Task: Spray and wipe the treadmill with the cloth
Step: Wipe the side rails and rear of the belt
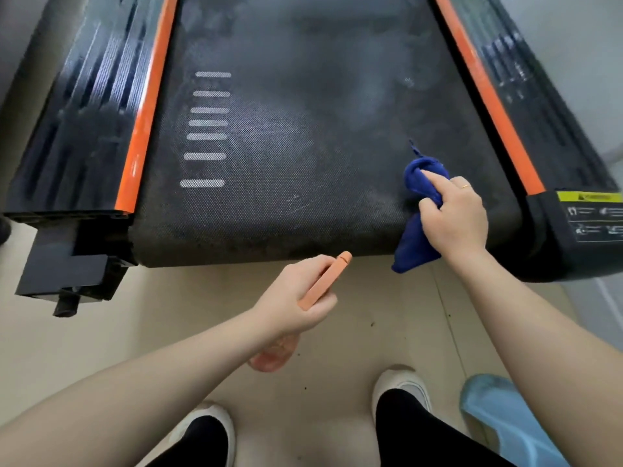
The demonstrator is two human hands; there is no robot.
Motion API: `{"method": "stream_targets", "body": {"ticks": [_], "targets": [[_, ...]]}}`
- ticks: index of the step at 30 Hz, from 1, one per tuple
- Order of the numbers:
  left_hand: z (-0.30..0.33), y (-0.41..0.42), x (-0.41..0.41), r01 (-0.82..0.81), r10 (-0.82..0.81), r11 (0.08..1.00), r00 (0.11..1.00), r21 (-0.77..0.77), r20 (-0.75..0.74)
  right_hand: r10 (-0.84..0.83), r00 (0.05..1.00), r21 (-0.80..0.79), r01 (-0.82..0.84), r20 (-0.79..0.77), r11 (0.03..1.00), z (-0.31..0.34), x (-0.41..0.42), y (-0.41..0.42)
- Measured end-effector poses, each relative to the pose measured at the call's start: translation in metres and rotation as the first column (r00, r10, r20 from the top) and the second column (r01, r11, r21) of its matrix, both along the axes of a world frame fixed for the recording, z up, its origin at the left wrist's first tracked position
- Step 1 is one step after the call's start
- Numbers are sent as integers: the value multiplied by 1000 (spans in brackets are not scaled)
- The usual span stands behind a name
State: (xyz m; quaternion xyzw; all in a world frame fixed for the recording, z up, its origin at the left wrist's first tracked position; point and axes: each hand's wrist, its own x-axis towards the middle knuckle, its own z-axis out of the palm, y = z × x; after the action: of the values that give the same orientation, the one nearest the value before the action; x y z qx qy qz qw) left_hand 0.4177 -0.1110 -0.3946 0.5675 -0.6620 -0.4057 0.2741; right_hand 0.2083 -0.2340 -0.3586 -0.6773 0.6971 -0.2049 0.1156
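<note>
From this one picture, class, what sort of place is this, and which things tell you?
Probably a home or small gym room: a treadmill with orange side strips stands on a pale tiled floor, beside a blue plastic bin.

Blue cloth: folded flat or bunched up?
Bunched: the cloth is crumpled in the right hand, one end hanging past the belt edge.

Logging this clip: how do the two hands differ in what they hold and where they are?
The right hand grips a blue cloth on the treadmill belt; the left hand grips an orange spray bottle over the floor, short of the belt. The right forefinger points out; the left fingers curl. Both are bare.
</note>
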Motion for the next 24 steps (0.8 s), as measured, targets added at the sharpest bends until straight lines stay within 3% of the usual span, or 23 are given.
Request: {"method": "stream_targets", "body": {"ticks": [3,9,14,16,19,21,24], "targets": [[8,-18,-24,-66,65,997,998,-45,-28,5,999,39,-6,36,999,-2,-11,2],[27,-27,-29,-238,235,969,970,-60,-64,211,969,80,-202,-132,976,-6,19,22],[33,-11,-4,-296,284,954,942,-48,-177,507,831,112,-495,-229,862,-1,71,31],[32,-9,7,-373,353,925,913,-69,-206,416,858,102,-405,-301,909,2,60,13],[38,-7,21,-429,389,898,875,-92,-287,136,942,57,-124,-307,991,6,34,-5],[42,-6,29,-432,380,899,853,-74,-358,191,922,65,-180,-338,982,4,46,3],[40,-5,44,-481,411,870,829,-107,-380,402,856,103,-391,-326,915,-4,95,30]]}}
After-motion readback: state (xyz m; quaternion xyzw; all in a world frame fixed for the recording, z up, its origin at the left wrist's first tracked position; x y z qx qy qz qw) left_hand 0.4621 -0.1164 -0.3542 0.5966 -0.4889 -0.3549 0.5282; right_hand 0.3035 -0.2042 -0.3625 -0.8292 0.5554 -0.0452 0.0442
